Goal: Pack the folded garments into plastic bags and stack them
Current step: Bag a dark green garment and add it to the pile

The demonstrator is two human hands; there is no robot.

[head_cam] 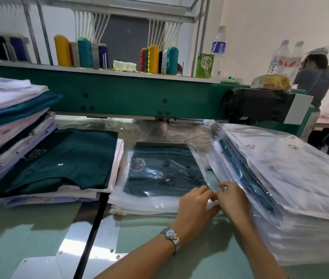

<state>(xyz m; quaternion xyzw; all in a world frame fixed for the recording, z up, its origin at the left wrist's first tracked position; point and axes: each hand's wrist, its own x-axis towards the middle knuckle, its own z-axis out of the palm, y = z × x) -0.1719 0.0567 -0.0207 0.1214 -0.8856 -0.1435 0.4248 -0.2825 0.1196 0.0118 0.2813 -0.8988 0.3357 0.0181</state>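
A dark green folded garment lies inside a clear plastic bag (159, 170) at the table's middle, on top of a few flat bags. My left hand (196, 206), with a watch on the wrist, and my right hand (232, 198) meet at the bag's near right corner, fingers pinching its plastic edge. To the left, an unbagged dark green folded garment (63, 160) tops a low pile of folded shirts. On the right rises a tall stack of bagged garments (292, 178).
A high pile of folded white, pink and teal shirts (8, 121) stands at the far left. A green embroidery machine beam (129, 97) with thread cones (153, 59) and bottles spans the back. A person (314, 85) stands at the far right. The pale green tabletop (28, 228) shows in front.
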